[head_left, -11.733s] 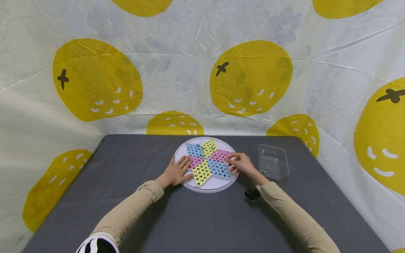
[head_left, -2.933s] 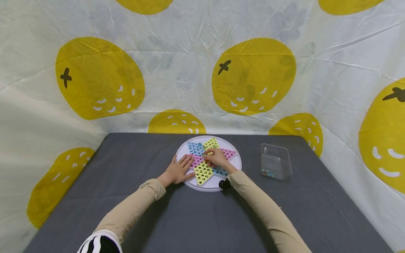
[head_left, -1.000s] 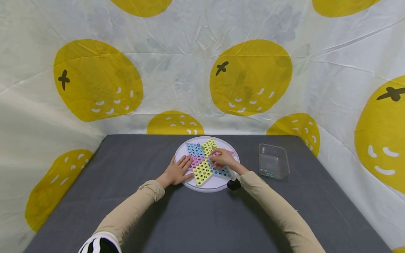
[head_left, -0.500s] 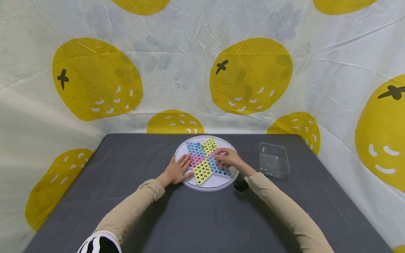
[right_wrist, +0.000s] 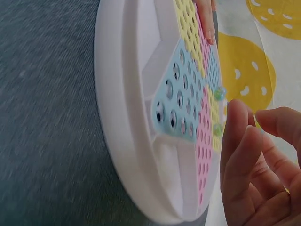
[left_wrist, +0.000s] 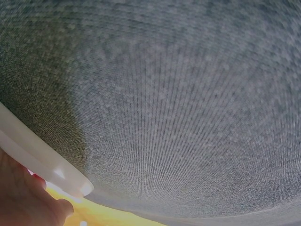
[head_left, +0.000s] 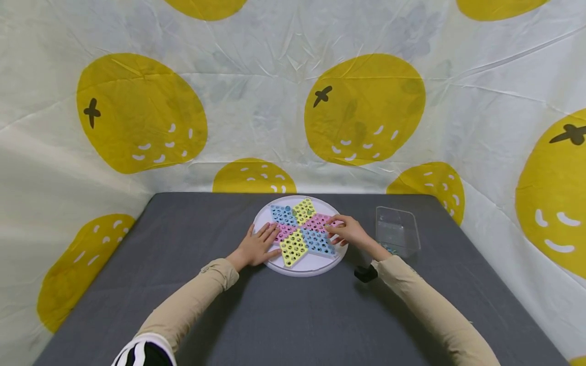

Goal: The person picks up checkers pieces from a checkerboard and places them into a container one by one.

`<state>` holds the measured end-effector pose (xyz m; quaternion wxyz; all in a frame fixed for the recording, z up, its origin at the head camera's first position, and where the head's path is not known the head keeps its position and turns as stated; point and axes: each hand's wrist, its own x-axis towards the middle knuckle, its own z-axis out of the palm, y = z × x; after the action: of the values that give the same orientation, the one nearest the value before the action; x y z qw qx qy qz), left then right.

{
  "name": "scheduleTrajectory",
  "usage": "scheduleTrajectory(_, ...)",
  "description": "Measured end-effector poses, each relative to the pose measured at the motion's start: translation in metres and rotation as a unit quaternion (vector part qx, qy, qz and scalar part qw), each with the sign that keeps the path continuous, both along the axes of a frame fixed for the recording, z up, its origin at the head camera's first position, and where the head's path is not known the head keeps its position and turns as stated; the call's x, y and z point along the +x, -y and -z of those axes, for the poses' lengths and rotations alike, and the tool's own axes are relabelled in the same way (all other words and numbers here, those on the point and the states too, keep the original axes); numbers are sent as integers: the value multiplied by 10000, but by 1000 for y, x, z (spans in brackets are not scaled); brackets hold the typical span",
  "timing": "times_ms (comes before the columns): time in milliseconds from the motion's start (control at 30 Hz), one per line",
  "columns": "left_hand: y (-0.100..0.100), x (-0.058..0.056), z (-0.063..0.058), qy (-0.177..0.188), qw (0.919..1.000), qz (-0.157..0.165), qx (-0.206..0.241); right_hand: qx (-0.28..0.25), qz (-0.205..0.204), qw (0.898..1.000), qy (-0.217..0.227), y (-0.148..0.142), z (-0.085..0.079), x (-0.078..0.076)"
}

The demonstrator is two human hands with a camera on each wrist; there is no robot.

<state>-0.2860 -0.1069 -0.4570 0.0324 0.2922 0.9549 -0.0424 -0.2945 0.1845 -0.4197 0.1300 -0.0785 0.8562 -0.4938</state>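
Observation:
A white round Chinese checkers board (head_left: 274,267) with a star of blue, pink and yellow perforated sections lies on the table. My left hand (head_left: 256,246) rests flat on its left side, fingers spread over the pink section. My right hand (head_left: 348,231) hovers over the board's right edge, fingertips brought together. In the right wrist view, a small pale blue bit of what looks like a marble (right_wrist: 262,132) shows between those fingertips, mostly hidden by them. A teal marble (head_left: 288,208) sits at the blue far-left section, a green marble (head_left: 309,212) on the far yellow one.
A clear plastic box (head_left: 403,223) stands right of the board, with several marbles (head_left: 389,249) at its near end, partly behind the right wrist. A dark grey cloth (head_left: 293,320) covers the table. Behind hangs a white curtain (head_left: 256,117) with yellow fruit prints.
Over the last few seconds my right hand has moved from the middle of the board rightward to its right edge, uncovering the right pink and blue sections. My left hand has stayed put.

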Motion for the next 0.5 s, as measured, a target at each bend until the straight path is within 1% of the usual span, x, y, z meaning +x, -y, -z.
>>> scheduleTrajectory(233, 0, -2, 2, -14, 10000, -28, 90, 90, 87, 9999, -35, -20, -2, 7)
scheduleTrajectory(500, 1, -2, 3, -19, 10000, -43, 20, 139, 108, 9997, -193, -38, -5, 20)
